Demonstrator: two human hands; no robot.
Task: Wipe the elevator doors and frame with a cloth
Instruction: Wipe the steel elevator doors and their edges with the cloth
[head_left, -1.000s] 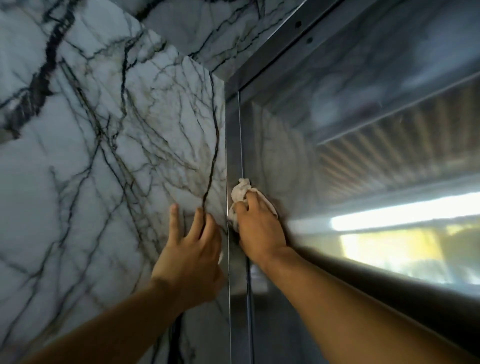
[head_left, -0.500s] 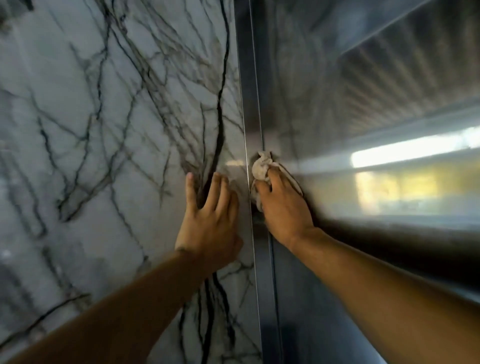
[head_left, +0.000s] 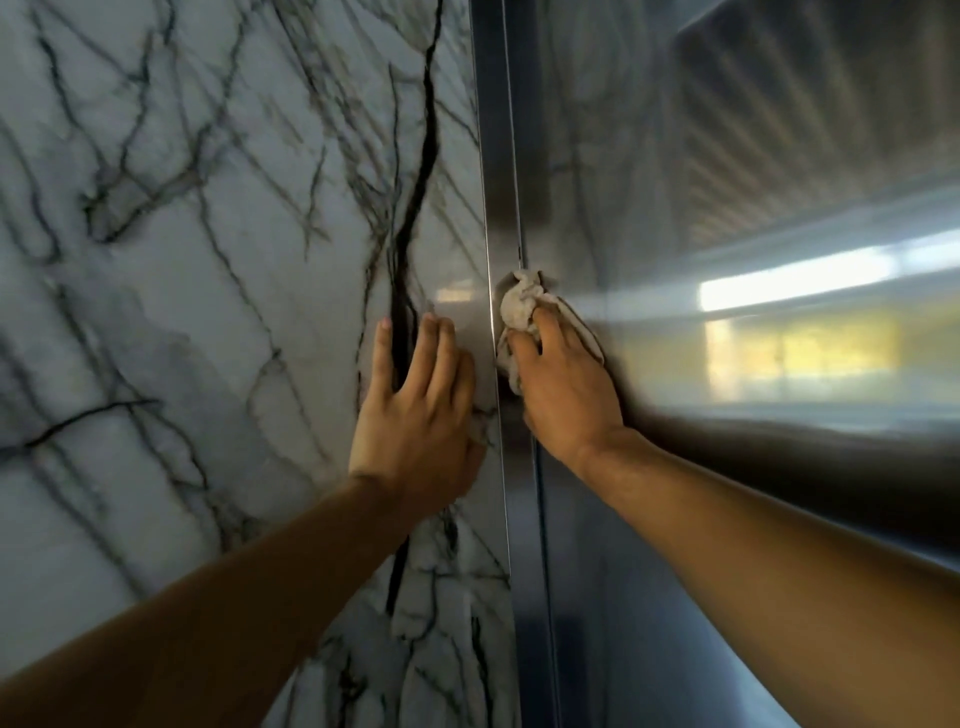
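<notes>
A marble wall (head_left: 182, 322), white with dark branching veins, fills the side to the left of both hands. The left hand (head_left: 415, 415) lies flat against it, palm to the stone, its fingers (head_left: 435, 353) spread open and pointing up, gripping nothing; a thick black vein runs up between the first finger and the rest. Just right of those fingers a bright vertical edge marks where the marble meets the metal elevator frame (head_left: 496, 156), a narrow brushed steel strip running from top to bottom of the view. The right hand (head_left: 566, 389) is pressed on the frame at about the same height, close beside the left hand but not touching it. Its fingers (head_left: 545, 332) are curled closed over a crumpled pale cloth (head_left: 517, 306), which bunches out above and to the left of the fingertips and sits against the steel at the seam between frame and door. To the right of these fingers spreads the elevator door (head_left: 727, 156), a smooth steel panel holding blurred reflections: ribbed dark lines higher up, a bright white band and a yellow patch level with the fingers
</notes>
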